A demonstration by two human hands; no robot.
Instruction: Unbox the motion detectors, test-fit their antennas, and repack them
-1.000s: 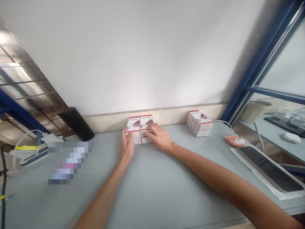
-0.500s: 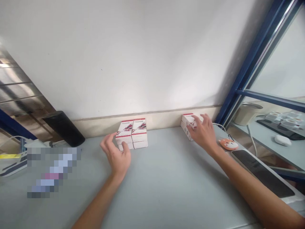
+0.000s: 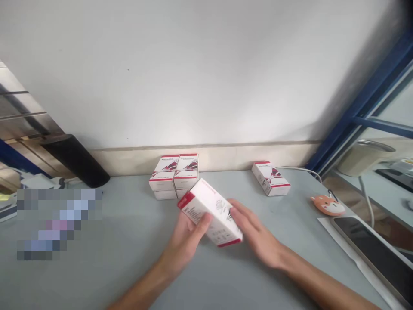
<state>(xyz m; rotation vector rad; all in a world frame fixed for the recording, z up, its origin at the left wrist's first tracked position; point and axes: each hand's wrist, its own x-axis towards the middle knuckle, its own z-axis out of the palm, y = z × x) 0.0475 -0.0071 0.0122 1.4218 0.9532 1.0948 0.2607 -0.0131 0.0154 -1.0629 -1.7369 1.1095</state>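
A white carton with red ends point(image 3: 215, 213) is tilted above the table in front of me. My left hand point(image 3: 189, 230) is closed on its left end, thumb across the printed side. Fingers of my right hand point(image 3: 254, 230) press against the carton's right side; some fingertips are hidden behind it. Beyond them, stacked cartons of the same kind point(image 3: 164, 170) stand side by side near the wall, partly covered by the held one. Farther right, a single carton point(image 3: 272, 178) lies on the table with its printed face up.
A black cylinder point(image 3: 77, 161) leans at the back left, near a blurred-out item point(image 3: 58, 226). An orange animal-faced case point(image 3: 328, 205) and a phone point(image 3: 371, 249) lie on the right. A cable point(image 3: 300, 169) runs behind them, beside the blue frame point(image 3: 351, 114) and grey table point(image 3: 129, 241).
My right hand has brought a carton from the right stack to the middle, leaving one there. My left hand has left the left stack and taken hold of that carton.
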